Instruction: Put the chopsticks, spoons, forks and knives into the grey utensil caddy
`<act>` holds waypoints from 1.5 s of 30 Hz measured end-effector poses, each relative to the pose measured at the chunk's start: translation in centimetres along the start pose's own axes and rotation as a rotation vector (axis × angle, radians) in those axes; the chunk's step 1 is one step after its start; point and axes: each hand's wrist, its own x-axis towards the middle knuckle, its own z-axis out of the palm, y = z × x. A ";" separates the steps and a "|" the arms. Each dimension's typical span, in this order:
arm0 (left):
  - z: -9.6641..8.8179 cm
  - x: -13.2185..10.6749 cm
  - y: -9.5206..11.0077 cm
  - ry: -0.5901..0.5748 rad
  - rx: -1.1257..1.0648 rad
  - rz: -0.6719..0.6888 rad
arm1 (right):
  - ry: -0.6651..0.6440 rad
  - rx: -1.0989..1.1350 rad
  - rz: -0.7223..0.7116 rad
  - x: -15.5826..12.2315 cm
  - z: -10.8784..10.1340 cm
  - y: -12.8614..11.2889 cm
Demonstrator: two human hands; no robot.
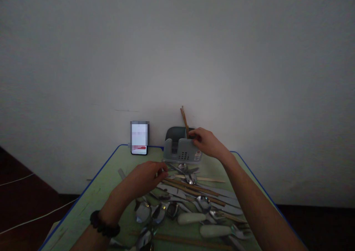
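Note:
My right hand (205, 142) reaches to the grey cutlery holder (180, 152) at the back of the table, fingers pinched on wooden chopsticks (184, 121) that stand tilted in it. My left hand (146, 175), with a dark bead bracelet on the wrist, hovers over the pile of cutlery (191, 203); its fingers are curled and pressed on the end of something thin in the pile, which I cannot make out. The pile holds metal spoons, knives, white-handled pieces and loose chopsticks.
The green table (94, 199) has a blue rim and stands against a white wall. A phone (139, 138) with a lit screen leans upright left of the holder. White cables run over the dark floor at the left.

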 end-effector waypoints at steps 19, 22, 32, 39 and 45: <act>-0.1 0.1 -0.2 -0.002 -0.001 -0.014 | 0.055 -0.152 0.100 3.6 1.9 0.4; -0.2 0.1 -0.2 -0.022 -0.003 -0.023 | 0.079 -0.145 0.127 3.7 2.0 0.3; 0.6 0.4 -1.0 -0.068 0.015 -0.020 | 0.156 -0.298 0.195 2.9 1.8 -0.2; 0.9 0.4 -1.3 -0.083 0.037 -0.040 | 0.177 -0.251 0.151 -0.3 1.9 -0.4; 1.0 0.4 -1.3 -0.085 0.039 -0.038 | 0.402 -0.111 0.244 -2.9 5.9 0.7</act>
